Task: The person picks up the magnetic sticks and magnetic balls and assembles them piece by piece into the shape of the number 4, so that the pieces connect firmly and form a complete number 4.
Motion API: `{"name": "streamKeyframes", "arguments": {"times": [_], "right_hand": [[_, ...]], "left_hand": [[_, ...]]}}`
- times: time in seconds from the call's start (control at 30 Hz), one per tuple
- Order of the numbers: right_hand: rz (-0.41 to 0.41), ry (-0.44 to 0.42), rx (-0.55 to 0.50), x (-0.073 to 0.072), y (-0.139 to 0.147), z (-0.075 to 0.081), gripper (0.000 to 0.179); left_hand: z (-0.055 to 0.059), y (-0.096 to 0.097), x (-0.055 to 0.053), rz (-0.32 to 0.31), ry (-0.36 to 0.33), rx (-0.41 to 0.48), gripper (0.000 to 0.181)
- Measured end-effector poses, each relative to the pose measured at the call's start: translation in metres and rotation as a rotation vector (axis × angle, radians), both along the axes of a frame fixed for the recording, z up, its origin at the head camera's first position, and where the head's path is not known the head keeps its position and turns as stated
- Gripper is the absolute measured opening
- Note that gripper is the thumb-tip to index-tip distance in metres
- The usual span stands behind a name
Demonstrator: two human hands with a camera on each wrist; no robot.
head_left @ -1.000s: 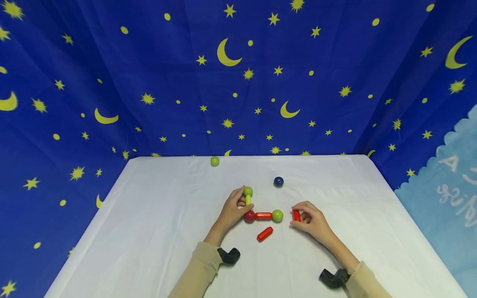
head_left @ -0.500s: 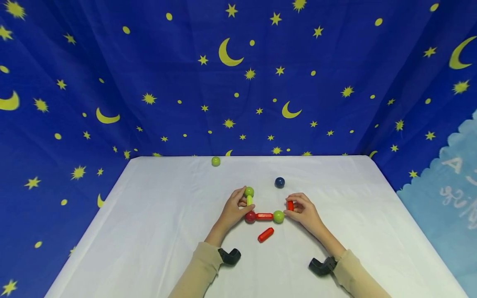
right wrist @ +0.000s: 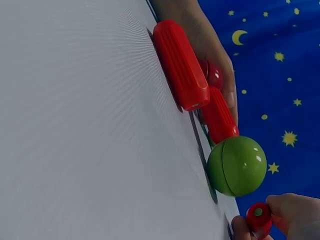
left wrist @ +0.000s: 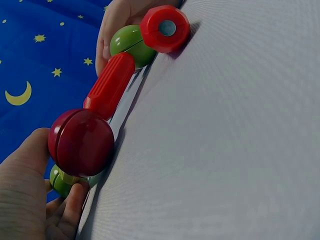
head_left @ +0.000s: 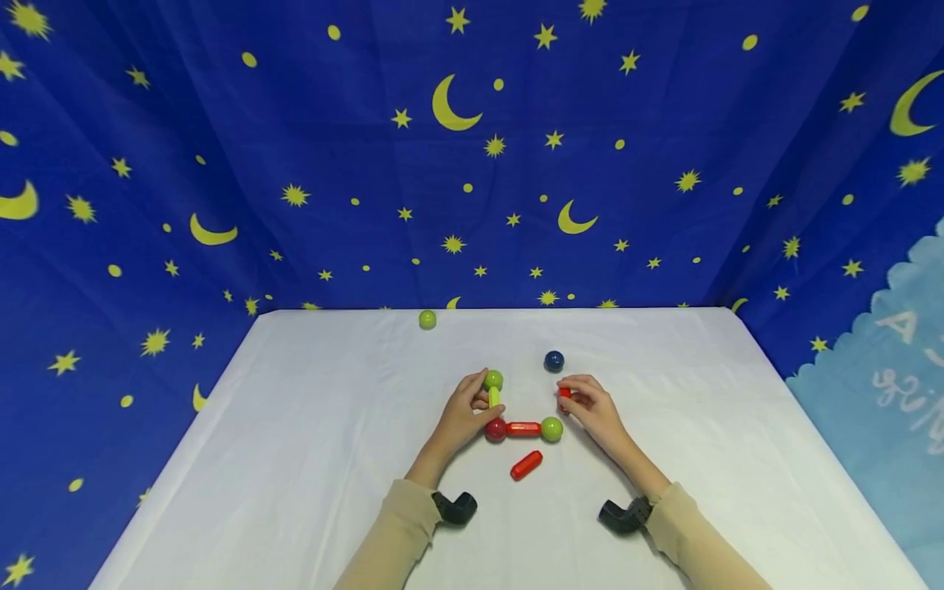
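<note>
In the head view an L-shaped piece of magnetic building toys lies on the white table. Its yellow-green rod (head_left: 494, 397) runs from a green ball (head_left: 493, 379) to a dark red ball (head_left: 496, 429). A red rod (head_left: 524, 429) links that ball to another green ball (head_left: 551, 428). My left hand (head_left: 463, 410) holds the yellow-green rod side, thumb by the dark red ball, fingertips by the far green ball. Between thumb and fingers my right hand (head_left: 593, 410) pinches a second red rod (right wrist: 259, 219), just right of the L and apart from it.
A loose red rod (head_left: 527, 465) lies in front of the L. Behind stands a dark blue ball (head_left: 554, 361), and a green ball (head_left: 428, 319) sits near the table's (head_left: 332, 410) back edge. A blue star-patterned cloth (head_left: 472, 164) hangs behind the table.
My right hand has moved left and slightly away from me with the red rod, closer to the near green ball. My left hand has kept its hold on the L.
</note>
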State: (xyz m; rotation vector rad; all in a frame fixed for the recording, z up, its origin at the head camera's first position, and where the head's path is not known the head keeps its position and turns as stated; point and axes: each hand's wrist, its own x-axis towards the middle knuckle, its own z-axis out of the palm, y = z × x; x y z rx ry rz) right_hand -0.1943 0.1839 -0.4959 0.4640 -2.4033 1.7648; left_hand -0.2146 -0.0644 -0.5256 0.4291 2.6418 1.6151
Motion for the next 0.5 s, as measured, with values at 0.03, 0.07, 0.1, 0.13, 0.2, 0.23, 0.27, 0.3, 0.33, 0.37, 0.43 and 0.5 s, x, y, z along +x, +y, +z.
{"name": "streamKeyframes", "arguments": {"times": [0.03, 0.07, 0.1, 0.13, 0.2, 0.23, 0.27, 0.3, 0.33, 0.37, 0.43, 0.5], "right_hand": [[0.002, -0.007, 0.008, 0.000, -0.002, 0.001, 0.029], [0.003, -0.010, 0.012, -0.001, -0.003, 0.001, 0.029], [0.003, -0.014, 0.016, -0.001, -0.005, 0.002, 0.029], [0.003, -0.014, 0.021, -0.001, -0.006, 0.002, 0.029], [0.005, -0.017, 0.021, -0.001, -0.008, 0.003, 0.029], [0.010, -0.018, 0.017, -0.001, -0.009, 0.003, 0.029], [0.013, -0.020, 0.012, -0.001, -0.010, 0.003, 0.029], [0.016, -0.018, 0.009, -0.001, -0.010, 0.002, 0.029], [0.019, -0.015, 0.003, -0.001, -0.011, 0.002, 0.029], [0.025, -0.012, -0.003, -0.001, -0.011, 0.002, 0.029], [0.034, 0.003, -0.012, 0.000, -0.012, 0.001, 0.029], [0.039, 0.022, -0.009, 0.000, -0.013, 0.001, 0.028]], "left_hand": [[0.000, 0.000, 0.000, 0.002, -0.002, -0.004, 0.073], [0.000, 0.000, 0.000, 0.004, -0.005, -0.008, 0.073], [0.000, 0.000, 0.000, 0.006, -0.008, -0.010, 0.074], [0.000, 0.000, 0.000, 0.007, -0.013, -0.012, 0.074], [0.000, 0.000, 0.000, 0.007, -0.015, -0.010, 0.074], [0.000, 0.000, 0.000, 0.007, -0.017, -0.009, 0.074], [0.000, 0.000, 0.000, 0.005, -0.014, -0.007, 0.074], [0.000, 0.000, 0.000, 0.004, -0.011, -0.005, 0.074], [0.000, 0.000, 0.000, 0.003, -0.009, -0.005, 0.074], [0.000, 0.000, 0.000, 0.002, -0.007, -0.004, 0.074], [0.000, 0.000, 0.000, 0.004, -0.007, -0.003, 0.074], [0.000, 0.001, 0.000, 0.007, -0.009, -0.004, 0.074]]}}
